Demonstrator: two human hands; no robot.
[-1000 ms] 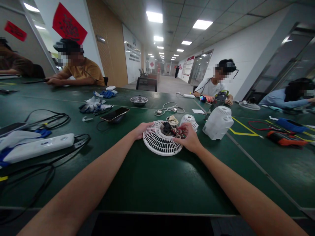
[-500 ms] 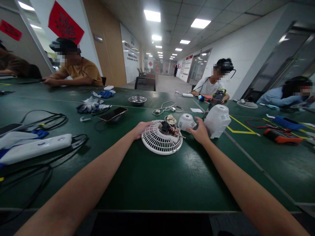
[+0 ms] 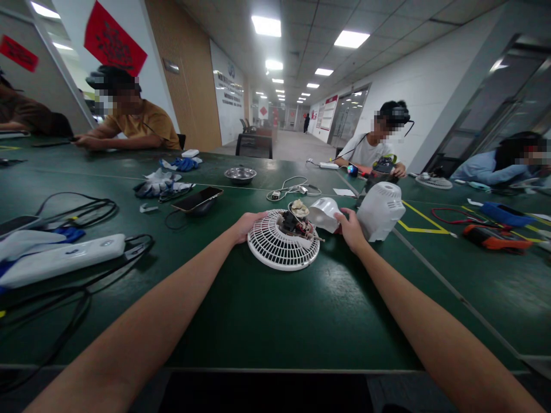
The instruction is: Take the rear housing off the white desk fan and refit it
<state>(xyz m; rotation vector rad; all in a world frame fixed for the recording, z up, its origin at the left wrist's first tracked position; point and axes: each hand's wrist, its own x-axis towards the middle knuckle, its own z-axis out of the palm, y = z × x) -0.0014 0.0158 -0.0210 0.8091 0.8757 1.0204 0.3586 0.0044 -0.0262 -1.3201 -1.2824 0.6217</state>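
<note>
My left hand (image 3: 247, 227) grips the left rim of a round white fan grille (image 3: 279, 258) that lies on the green table. A motor with wires (image 3: 297, 222) sits on top of the grille. My right hand (image 3: 349, 227) holds a small white rounded cover (image 3: 325, 213) by its right side, just right of the motor, with its smooth opening turned toward me. Close behind my right hand stands a larger white housing (image 3: 380, 211) with slots near its top.
A white cable (image 3: 293, 188) and a metal bowl (image 3: 240, 175) lie beyond the grille. Left are a phone (image 3: 198, 199), gloves (image 3: 159, 184) and a white power strip (image 3: 69, 259). An orange multimeter (image 3: 496, 237) lies right. Several people sit around the table.
My right hand has closed on the small white cover and turned it, so its slotted face no longer shows. My left hand and the grille have stayed in place.
</note>
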